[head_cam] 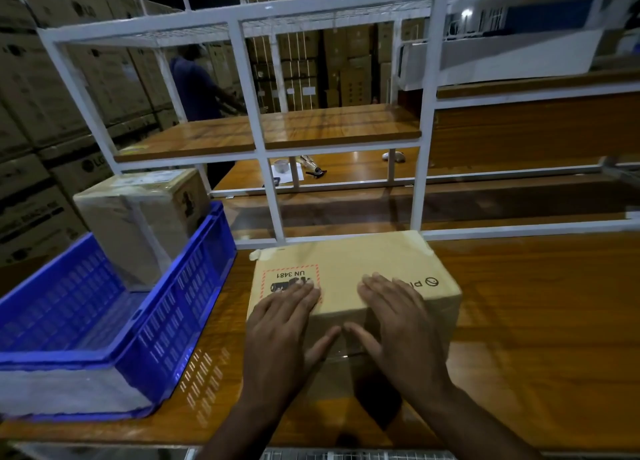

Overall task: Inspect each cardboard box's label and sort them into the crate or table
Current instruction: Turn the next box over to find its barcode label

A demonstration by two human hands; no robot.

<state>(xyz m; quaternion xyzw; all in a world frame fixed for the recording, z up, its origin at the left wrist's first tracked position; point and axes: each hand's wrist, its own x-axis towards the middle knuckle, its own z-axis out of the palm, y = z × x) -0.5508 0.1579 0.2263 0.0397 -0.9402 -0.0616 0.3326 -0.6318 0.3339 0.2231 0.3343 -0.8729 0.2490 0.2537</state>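
A brown cardboard box (349,265) lies on the wooden table (540,314) in front of me. Its top bears a red-dashed "UN 3481" battery label, printed upside down to me. My left hand (284,324) rests flat on the box's near left edge and partly covers that label. Flat on the near right part of the top lies my right hand (394,324), fingers spread, thumb over the front face. A blue plastic crate (166,324) stands to the left. A taped cardboard box (138,224) stands upright in its far end.
A white metal shelf frame (270,169) with wooden shelves rises just behind the box. Tape and small tools (304,169) lie on a further table behind it. A person in dark blue (197,85) stands beyond the frame. Stacked cartons (38,113) fill the left.
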